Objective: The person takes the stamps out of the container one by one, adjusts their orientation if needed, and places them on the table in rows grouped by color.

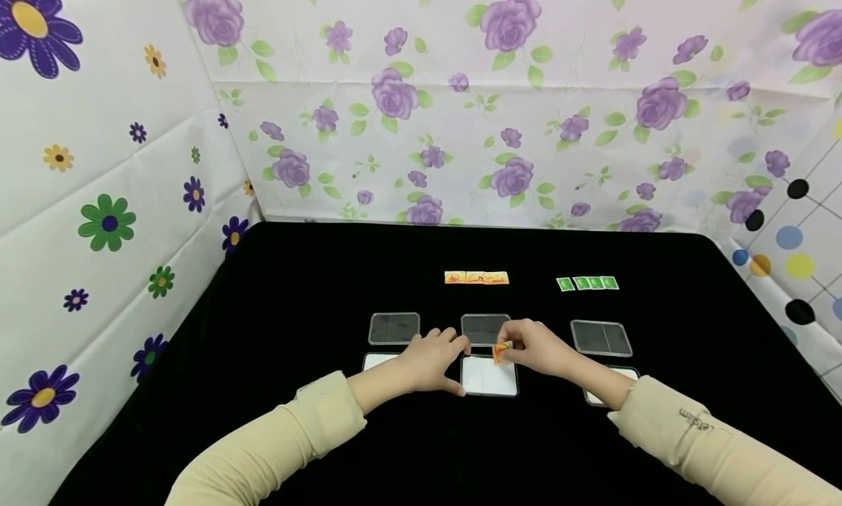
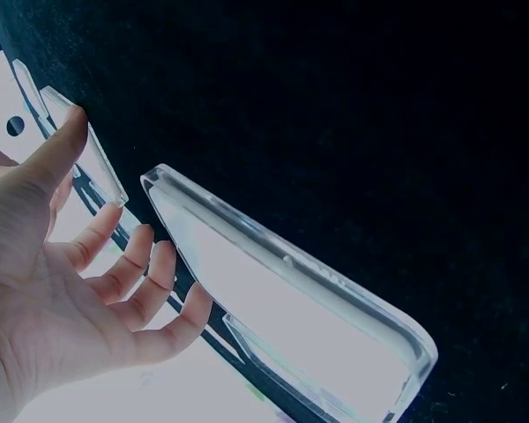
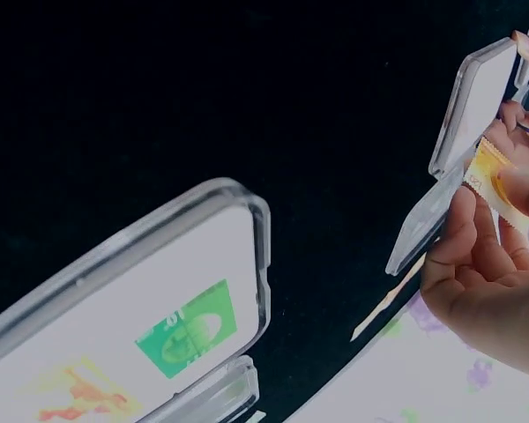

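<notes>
A small orange-and-yellow postage stamp [image 1: 500, 352] with toothed edges is pinched between the thumb and fingers of my right hand [image 1: 538, 347]. It is just above the upper right part of the middle clear case [image 1: 490, 376], which lies unfolded with a white insert. That case's transparent lid [image 1: 485, 329] lies flat behind it. My left hand [image 1: 430, 361] spreads its fingers at the case's left side, thumb by the lower left corner, holding nothing. In the right wrist view, the stamp [image 3: 488, 172] shows clearly in the pinch.
An unfolded case [image 1: 378, 360] lies to the left. Another, partly under the right forearm, holds a green stamp [image 3: 189, 330] and an orange one [image 3: 84, 392]. Farther back on the black cloth [image 1: 342, 272] are a row of orange stamps [image 1: 487, 278] and several green stamps [image 1: 595, 283].
</notes>
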Demonstrator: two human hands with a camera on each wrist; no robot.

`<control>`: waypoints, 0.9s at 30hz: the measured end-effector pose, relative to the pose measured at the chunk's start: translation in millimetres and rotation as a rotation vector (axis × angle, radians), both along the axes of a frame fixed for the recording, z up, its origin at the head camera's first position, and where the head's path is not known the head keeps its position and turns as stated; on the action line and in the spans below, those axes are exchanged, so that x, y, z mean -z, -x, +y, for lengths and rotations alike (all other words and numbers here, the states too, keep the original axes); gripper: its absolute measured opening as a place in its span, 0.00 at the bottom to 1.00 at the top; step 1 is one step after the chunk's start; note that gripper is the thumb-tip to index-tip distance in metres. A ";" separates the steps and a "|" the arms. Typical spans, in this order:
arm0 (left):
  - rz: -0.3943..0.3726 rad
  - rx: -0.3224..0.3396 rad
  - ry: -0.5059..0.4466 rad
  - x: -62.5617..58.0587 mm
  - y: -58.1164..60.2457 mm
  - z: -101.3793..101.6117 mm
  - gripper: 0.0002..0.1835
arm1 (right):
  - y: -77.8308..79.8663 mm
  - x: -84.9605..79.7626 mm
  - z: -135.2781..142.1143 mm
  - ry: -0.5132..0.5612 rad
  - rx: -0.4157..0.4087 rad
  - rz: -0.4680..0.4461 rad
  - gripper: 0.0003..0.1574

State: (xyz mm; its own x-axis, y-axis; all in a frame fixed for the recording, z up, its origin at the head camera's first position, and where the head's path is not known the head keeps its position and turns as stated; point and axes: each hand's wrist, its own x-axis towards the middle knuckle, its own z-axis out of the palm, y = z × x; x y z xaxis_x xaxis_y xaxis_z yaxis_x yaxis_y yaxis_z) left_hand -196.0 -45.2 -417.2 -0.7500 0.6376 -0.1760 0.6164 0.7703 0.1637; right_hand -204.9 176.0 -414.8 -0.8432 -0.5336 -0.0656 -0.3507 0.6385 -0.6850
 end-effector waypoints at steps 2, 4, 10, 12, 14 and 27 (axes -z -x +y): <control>0.003 0.002 -0.001 0.4 0.2 -0.2 0.31 | 0.4 -1.6 1.1 -0.004 0.014 0.006 0.03; 0.005 0.004 -0.005 0.7 0.3 -0.5 0.31 | 0.2 -3.9 2.8 0.001 0.023 0.022 0.02; 0.008 0.009 -0.013 1.2 -0.3 -1.1 0.31 | 2.9 -8.0 5.6 0.018 0.044 0.062 0.03; 0.009 0.009 -0.012 1.3 -0.5 -1.0 0.31 | 4.9 -9.0 5.9 0.002 0.058 0.060 0.04; 0.010 0.008 -0.012 1.4 -0.7 -0.9 0.31 | 7.7 -9.5 6.4 -0.026 0.083 0.044 0.05; 0.007 0.007 -0.002 -0.5 -0.3 -0.4 0.31 | 24.8 -20.9 15.3 -0.115 0.035 0.122 0.06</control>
State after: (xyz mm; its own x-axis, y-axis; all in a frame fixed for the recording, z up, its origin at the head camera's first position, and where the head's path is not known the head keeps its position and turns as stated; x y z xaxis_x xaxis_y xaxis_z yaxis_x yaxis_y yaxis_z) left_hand -195.8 -45.7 -416.6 -0.7467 0.6433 -0.1694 0.6230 0.7655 0.1606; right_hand -229.7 191.3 -393.9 -0.8667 -0.4984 -0.0203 -0.4031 0.7237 -0.5601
